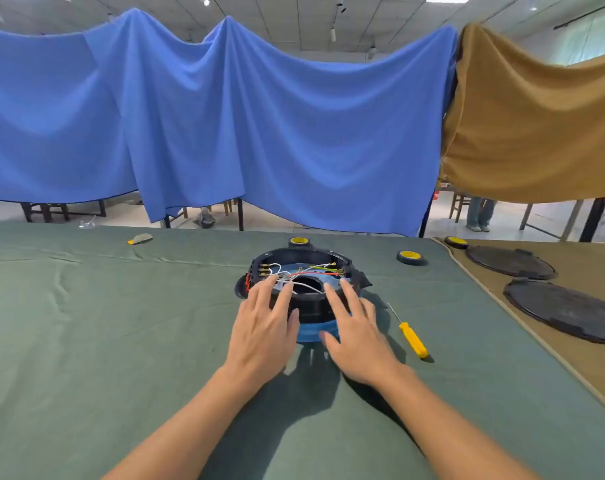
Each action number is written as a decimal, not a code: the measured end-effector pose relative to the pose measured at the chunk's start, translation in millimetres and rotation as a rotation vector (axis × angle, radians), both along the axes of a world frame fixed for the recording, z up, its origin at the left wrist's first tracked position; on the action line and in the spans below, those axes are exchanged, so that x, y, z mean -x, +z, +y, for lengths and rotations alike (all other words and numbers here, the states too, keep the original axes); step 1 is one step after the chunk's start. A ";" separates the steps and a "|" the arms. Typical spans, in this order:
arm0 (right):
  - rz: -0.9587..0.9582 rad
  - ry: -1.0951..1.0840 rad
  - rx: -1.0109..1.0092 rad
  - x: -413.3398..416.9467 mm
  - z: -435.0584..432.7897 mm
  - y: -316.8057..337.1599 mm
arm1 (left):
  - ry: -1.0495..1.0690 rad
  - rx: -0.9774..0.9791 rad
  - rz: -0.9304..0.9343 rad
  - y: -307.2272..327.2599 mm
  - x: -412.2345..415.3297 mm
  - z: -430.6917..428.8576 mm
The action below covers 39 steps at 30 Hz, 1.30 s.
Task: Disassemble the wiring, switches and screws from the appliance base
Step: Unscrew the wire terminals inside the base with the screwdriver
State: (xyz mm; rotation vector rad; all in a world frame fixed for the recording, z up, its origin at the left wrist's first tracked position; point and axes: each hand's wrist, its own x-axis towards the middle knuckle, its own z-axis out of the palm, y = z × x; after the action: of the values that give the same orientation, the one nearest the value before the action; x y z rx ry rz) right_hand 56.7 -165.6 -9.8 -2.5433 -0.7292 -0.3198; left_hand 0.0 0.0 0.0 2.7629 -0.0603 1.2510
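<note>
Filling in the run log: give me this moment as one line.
left hand: open, fingertips at wires | right hand: open, over appliance base | screwdriver: lying on cloth, right of base

No text, label, brand mark or number is showing legibly anywhere in view. The appliance base (pixel 301 255), the yellow-handled screwdriver (pixel 413 339) and the tape roll (pixel 411 257) are showing plain surfaces, with no print that can be made out.
</note>
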 end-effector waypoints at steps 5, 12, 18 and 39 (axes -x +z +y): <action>-0.028 0.004 -0.021 -21.6 10.6 -9.1 | 0.019 -0.012 -0.085 -6.8 -39.8 -1.7; -0.041 0.093 -0.060 -53.2 2.3 4.1 | -0.010 -0.029 -0.161 -16.8 -77.8 8.5; -0.298 -0.484 0.101 -52.3 -26.3 18.6 | -0.040 0.008 -0.199 -20.1 -86.3 12.8; 0.198 -0.520 0.318 -61.2 -66.7 27.1 | 0.039 -0.110 -0.056 6.9 -99.9 -52.8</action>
State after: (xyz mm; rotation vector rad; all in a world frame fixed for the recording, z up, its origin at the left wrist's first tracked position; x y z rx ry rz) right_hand 117.9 -232.3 17.3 -2.9885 -0.0316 -0.1169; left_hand 99.9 -52.8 6.9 2.8339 -0.0835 1.3749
